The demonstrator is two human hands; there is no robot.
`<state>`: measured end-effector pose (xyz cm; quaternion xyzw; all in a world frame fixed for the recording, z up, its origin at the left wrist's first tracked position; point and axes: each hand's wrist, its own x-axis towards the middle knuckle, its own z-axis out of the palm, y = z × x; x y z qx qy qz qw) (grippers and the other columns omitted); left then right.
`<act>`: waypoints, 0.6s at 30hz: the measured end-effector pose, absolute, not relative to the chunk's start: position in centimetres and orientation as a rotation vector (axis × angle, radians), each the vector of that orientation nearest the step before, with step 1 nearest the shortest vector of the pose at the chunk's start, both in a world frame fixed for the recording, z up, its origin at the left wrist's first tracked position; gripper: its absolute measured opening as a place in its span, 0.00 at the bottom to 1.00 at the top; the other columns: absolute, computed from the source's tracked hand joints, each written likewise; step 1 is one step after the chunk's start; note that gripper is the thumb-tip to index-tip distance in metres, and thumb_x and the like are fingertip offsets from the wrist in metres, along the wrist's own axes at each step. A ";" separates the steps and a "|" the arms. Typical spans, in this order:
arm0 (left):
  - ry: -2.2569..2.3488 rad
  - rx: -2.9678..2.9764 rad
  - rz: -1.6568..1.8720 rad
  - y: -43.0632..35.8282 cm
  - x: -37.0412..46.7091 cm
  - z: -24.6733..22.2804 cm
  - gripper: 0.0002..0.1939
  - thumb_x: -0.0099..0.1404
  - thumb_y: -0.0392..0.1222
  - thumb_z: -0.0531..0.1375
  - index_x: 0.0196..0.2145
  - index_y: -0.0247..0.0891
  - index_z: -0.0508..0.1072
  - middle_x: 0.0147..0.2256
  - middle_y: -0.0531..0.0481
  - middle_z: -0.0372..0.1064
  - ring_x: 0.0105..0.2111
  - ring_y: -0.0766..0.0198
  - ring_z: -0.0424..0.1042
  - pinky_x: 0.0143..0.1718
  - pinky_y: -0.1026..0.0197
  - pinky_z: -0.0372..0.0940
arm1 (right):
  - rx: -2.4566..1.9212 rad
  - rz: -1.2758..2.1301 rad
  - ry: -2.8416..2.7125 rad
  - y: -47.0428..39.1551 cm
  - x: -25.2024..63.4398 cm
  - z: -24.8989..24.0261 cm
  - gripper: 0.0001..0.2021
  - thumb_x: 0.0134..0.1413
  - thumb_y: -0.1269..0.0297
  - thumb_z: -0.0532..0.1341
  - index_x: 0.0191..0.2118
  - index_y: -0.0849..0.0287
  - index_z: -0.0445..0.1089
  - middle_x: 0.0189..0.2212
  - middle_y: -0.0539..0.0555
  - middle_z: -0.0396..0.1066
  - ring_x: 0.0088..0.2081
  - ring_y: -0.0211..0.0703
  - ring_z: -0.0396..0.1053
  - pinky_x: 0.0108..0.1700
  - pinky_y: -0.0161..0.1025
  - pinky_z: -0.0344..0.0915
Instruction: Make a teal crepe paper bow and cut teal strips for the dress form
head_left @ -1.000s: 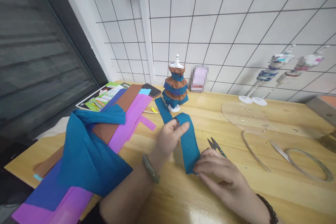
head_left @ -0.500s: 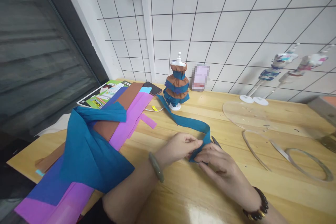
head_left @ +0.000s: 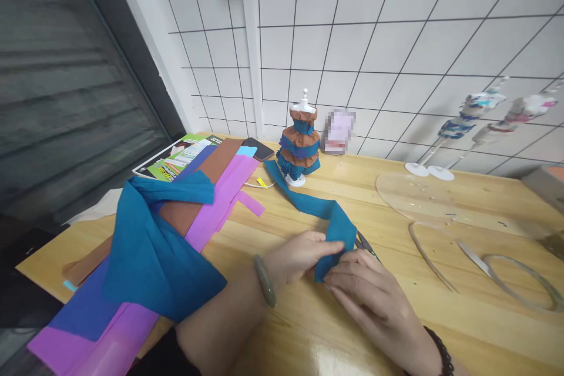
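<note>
A long teal crepe paper strip (head_left: 315, 204) runs from beside a small dress form to my hands at the front. My left hand (head_left: 304, 254) pinches the strip near its end, the thumb lying on top. At the strip's near end, the fingers of my right hand (head_left: 361, 288) are closed on the paper. Partly behind my right hand lie scissors (head_left: 366, 245). The dress form (head_left: 304, 141) stands upright on a white base, wrapped in gathered brown and teal bands.
Folded teal crepe paper (head_left: 158, 252) lies over purple (head_left: 233, 182), blue and brown sheets at the left. Two more dress forms (head_left: 458, 126) stand at the back right. Clear round plates (head_left: 408, 200) and a tape ring (head_left: 524, 279) lie on the right. A phone (head_left: 340, 131) leans on the wall.
The strip's near part now lies flatter and more open between my hands. Both hands have shifted slightly, and more of the scissors shows. The whole view has moved a little.
</note>
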<state>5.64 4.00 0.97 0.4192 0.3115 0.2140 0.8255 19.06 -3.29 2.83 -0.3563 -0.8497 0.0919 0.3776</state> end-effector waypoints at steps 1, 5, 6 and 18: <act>0.647 0.872 0.514 4.1 5.6 1.1 0.17 0.49 0.51 0.63 0.22 0.33 0.65 0.20 0.56 0.59 0.19 0.75 0.56 0.20 0.69 0.50 | -0.922 0.216 -2.177 -3.3 19.1 2.8 0.10 0.50 0.78 0.59 0.38 0.59 0.70 0.29 0.52 0.73 0.34 0.41 0.67 0.37 0.41 0.64; 0.617 0.835 0.667 4.3 5.5 1.8 0.17 0.52 0.50 0.62 0.21 0.32 0.65 0.20 0.55 0.60 0.19 0.75 0.57 0.22 0.68 0.53 | -0.962 0.173 -2.137 -3.1 19.5 2.5 0.11 0.49 0.78 0.60 0.37 0.57 0.70 0.30 0.53 0.72 0.34 0.43 0.66 0.37 0.44 0.62; 0.602 0.821 0.699 4.4 5.5 1.9 0.16 0.52 0.49 0.63 0.23 0.32 0.66 0.21 0.54 0.62 0.21 0.74 0.59 0.24 0.68 0.55 | -0.974 0.171 -2.096 -3.0 19.7 2.4 0.11 0.48 0.78 0.60 0.37 0.57 0.69 0.30 0.53 0.72 0.35 0.44 0.66 0.38 0.45 0.62; 0.740 0.837 0.826 5.0 5.2 1.6 0.17 0.52 0.52 0.61 0.28 0.33 0.67 0.23 0.52 0.66 0.23 0.69 0.65 0.26 0.65 0.59 | -1.209 0.747 -1.784 -2.4 20.3 1.0 0.14 0.52 0.73 0.53 0.44 0.51 0.64 0.44 0.56 0.60 0.47 0.47 0.62 0.44 0.45 0.65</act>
